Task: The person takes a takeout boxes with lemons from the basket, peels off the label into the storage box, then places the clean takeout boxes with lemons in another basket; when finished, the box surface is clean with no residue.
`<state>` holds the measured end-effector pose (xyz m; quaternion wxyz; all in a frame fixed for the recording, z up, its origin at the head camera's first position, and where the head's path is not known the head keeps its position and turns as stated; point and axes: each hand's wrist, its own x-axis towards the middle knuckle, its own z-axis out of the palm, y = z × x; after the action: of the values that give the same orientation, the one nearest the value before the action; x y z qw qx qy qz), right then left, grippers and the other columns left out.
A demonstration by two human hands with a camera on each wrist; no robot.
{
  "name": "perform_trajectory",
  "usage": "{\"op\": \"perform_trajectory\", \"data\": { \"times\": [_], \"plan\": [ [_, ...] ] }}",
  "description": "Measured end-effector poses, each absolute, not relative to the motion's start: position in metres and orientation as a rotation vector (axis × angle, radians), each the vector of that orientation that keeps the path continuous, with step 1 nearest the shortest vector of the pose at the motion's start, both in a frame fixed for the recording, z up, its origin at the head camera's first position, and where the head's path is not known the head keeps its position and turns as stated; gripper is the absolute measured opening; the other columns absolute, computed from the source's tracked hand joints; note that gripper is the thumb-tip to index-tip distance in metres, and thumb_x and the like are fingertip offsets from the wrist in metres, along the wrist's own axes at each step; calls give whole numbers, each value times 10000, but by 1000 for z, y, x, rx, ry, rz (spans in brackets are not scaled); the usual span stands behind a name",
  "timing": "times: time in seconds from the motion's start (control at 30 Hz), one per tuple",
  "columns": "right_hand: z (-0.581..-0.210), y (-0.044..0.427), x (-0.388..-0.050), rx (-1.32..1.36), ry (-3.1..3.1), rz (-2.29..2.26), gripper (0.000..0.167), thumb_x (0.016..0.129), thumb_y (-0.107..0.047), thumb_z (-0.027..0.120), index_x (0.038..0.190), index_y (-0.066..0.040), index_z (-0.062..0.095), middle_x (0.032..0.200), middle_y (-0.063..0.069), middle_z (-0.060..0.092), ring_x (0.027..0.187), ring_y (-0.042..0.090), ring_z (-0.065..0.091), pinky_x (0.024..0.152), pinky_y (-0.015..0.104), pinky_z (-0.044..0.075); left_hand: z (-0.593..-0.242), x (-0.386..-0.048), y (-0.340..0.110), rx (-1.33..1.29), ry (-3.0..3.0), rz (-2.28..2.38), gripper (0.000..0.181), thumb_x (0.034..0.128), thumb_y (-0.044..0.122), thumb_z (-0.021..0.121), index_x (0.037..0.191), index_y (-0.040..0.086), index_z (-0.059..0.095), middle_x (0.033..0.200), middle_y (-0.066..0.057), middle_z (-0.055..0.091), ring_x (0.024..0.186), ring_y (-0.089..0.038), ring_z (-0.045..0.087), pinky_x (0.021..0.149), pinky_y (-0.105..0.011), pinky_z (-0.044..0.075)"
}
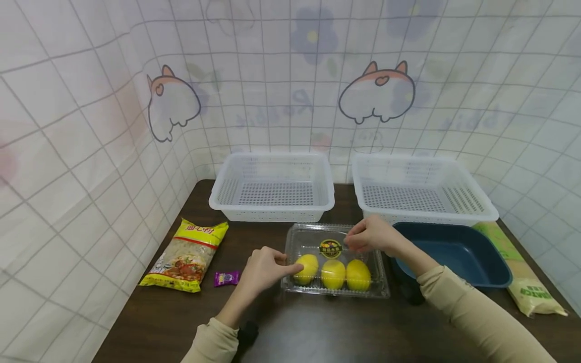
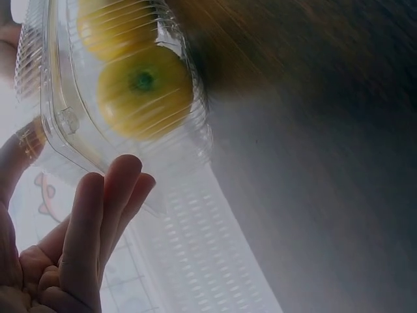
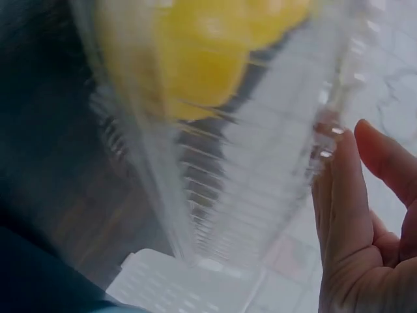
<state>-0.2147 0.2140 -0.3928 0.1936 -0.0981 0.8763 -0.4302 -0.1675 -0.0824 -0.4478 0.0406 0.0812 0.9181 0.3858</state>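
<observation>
A clear plastic fruit box [image 1: 335, 292] with a closed-looking ridged lid and a dark round label [image 1: 330, 248] lies on the table, with three yellow fruits [image 1: 333, 274] inside along its near side. My left hand [image 1: 268, 271] holds the box's left edge, thumb over the lid and fingers against the side; in the left wrist view these fingers [image 2: 89, 222] are fairly straight at the rim. Over the lid's right half is my right hand [image 1: 374, 236], thumb and forefinger close together, fingertips at the plastic. The right wrist view is blurred; no separate object shows between its fingers [image 3: 345, 202].
Two white perforated baskets [image 1: 272, 207] [image 1: 426, 216] stand at the back. A blue basin [image 1: 458, 252] sits right of the box, beside a pale green bag [image 1: 535, 297]. On the left lie a yellow food bag [image 1: 186, 257] and a small purple packet [image 1: 226, 279].
</observation>
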Motion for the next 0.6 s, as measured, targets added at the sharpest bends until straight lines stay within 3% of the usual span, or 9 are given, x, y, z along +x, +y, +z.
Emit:
{"op": "perform_trajectory", "data": {
  "times": [0.1,0.27,0.33,0.43,0.5,0.6],
  "plan": [
    [-394,209,-216,-281,2475,-1171,264,938,-184,670,1064,36,743,973,169,765,867,271,741,798,406,618,-446,-167,-82,262,2800,1182,458,751,549,794,647,117,685,546,74,366,514,-78,283,474,-246,231],
    [-391,204,-219,-285,2479,-1119,234,930,-175,679,1031,18,764,982,170,771,817,207,736,775,388,622,-445,-166,-82,267,2818,1171,465,760,520,799,559,153,595,526,87,355,506,-71,279,474,-245,224],
    [-390,203,-221,-276,2471,-1109,224,927,-168,683,1023,17,767,964,164,774,806,192,734,784,396,621,-445,-166,-82,268,2828,1163,446,756,542,794,606,143,664,555,77,503,519,-68,369,481,-235,302],
    [-390,202,-224,-270,2470,-1092,211,922,-161,690,1005,16,770,928,148,776,781,168,731,789,407,620,-446,-167,-83,269,2841,1151,469,748,585,782,774,116,782,748,4,732,608,-76,565,538,-252,461],
    [-389,200,-224,-265,2481,-1079,195,915,-155,698,983,11,775,895,135,777,760,164,729,778,403,621,-447,-166,-83,275,2846,1145,519,746,595,778,897,100,805,902,-74,785,692,-116,650,601,-287,534],
    [-390,198,-223,-272,2489,-1064,185,906,-144,705,965,16,776,883,144,777,754,177,734,759,390,623,-448,-165,-83,281,2850,1135,528,747,588,781,924,91,805,904,-78,788,690,-109,653,608,-287,538]
  ]
}}
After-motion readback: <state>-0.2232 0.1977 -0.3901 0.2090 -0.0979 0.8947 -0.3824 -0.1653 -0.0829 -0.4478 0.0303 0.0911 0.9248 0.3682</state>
